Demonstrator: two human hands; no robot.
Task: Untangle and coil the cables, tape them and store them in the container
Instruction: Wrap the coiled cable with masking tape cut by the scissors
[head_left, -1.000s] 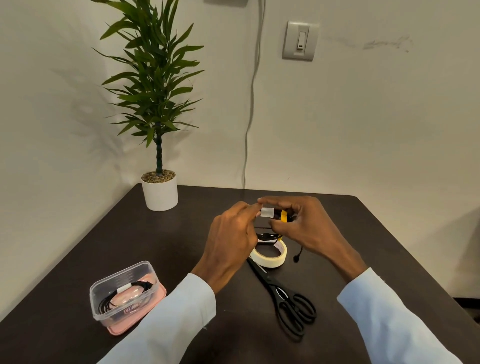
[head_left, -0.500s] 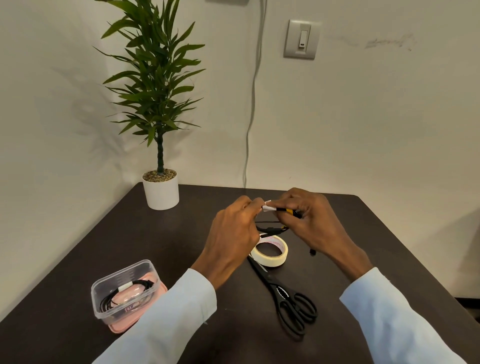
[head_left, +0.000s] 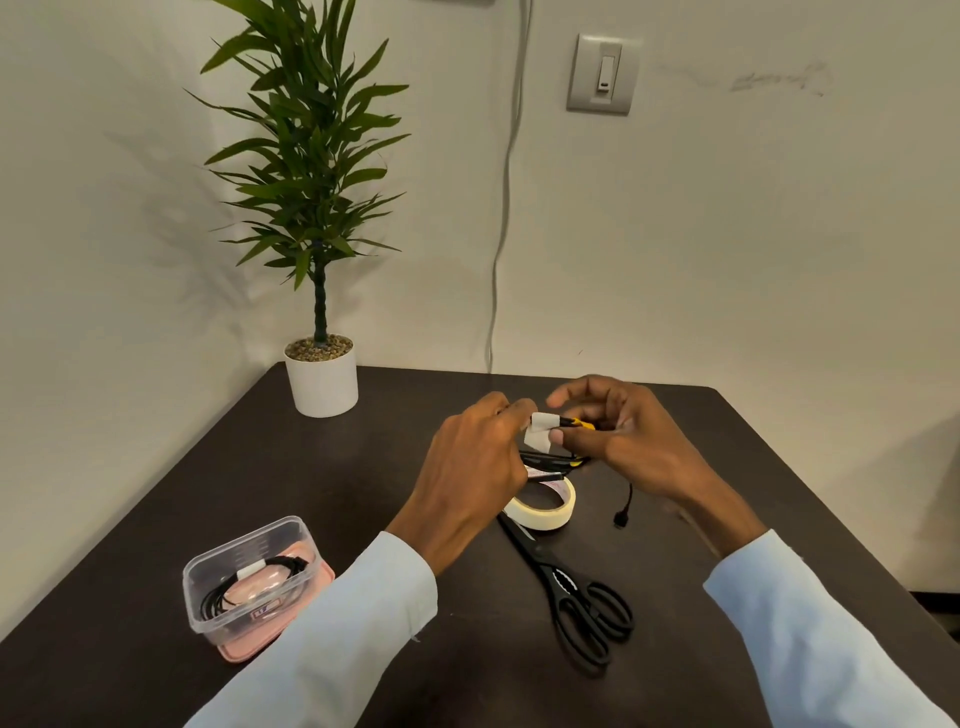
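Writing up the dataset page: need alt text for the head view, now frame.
Two hands, left and right, hold a coiled black-and-yellow cable above a dark table and wrap a tape strip around it. Below lie a tape roll and black scissors; at left, a clear container holds a taped coil.

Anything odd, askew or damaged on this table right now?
Nothing stands out. The tape strip on the coiled cable hangs half-wrapped between both hands, and one cable end dangles loose, both normal mid-taping. The container stands upright.
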